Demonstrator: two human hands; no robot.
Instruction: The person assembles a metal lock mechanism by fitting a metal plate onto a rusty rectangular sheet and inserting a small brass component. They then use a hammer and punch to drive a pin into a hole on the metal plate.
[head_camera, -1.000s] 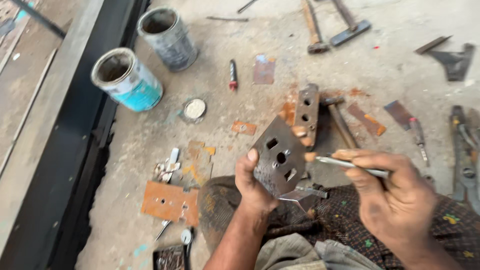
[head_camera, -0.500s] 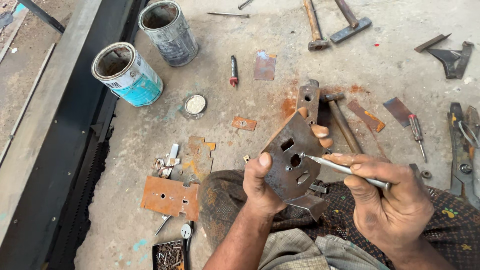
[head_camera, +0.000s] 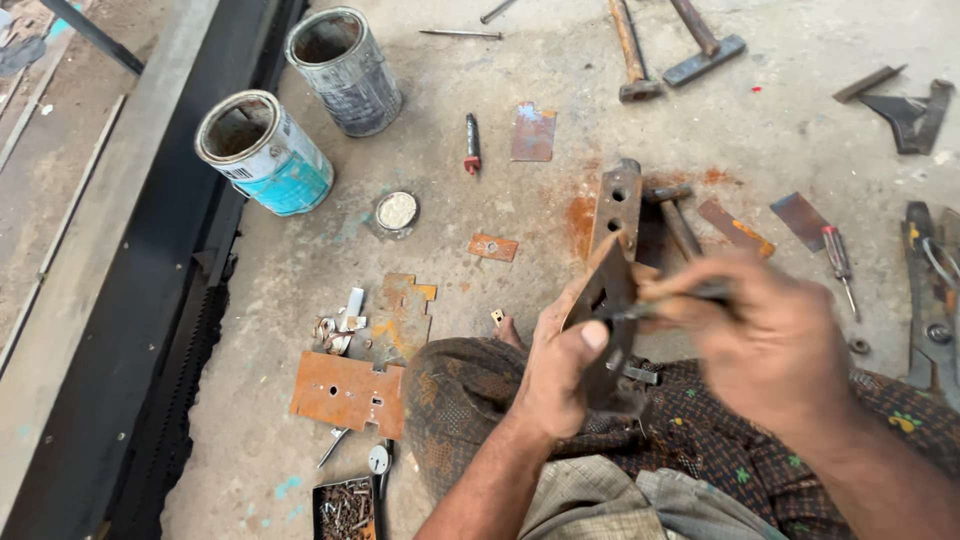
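Gripping a dark perforated metal plate (head_camera: 603, 318) edge-on above the lap, the left hand (head_camera: 556, 372) has its thumb pressed on the near face and its fingers (head_camera: 552, 318) wrapped behind. The right hand (head_camera: 765, 335), blurred, is closed around a slim dark tool (head_camera: 650, 308), a screwdriver by the look of it, whose tip meets the plate's face. Both hands hang over the knees in patterned cloth (head_camera: 470, 400).

Down at the near edge of the concrete floor (head_camera: 800, 140), a small box of screws (head_camera: 346, 510) sits beside a round gauge-like piece (head_camera: 378, 459). Just beyond, a rusty cut-out plate (head_camera: 345, 392) lies flat beside the left knee, with a second rusty plate (head_camera: 405, 315) and a cluster of small bright parts (head_camera: 338, 325) touching above it.

Further out, a small rusty tab (head_camera: 493, 247) and a round lid (head_camera: 396, 211) lie apart. A drilled steel bar (head_camera: 619, 205) stands up behind the held plate, a hammer (head_camera: 675, 215) just beside it. To the right lie two flat strips (head_camera: 765, 220) and a red-handled screwdriver (head_camera: 838, 255).

Far left, a blue-and-white paint tin (head_camera: 265, 152) and a grey tin (head_camera: 345, 70) stand open near the black steel beam (head_camera: 190, 260). A red-tipped punch (head_camera: 472, 143) and a square plate (head_camera: 533, 132) lie mid-floor; two more hammers (head_camera: 660, 50) rest at the far edge.
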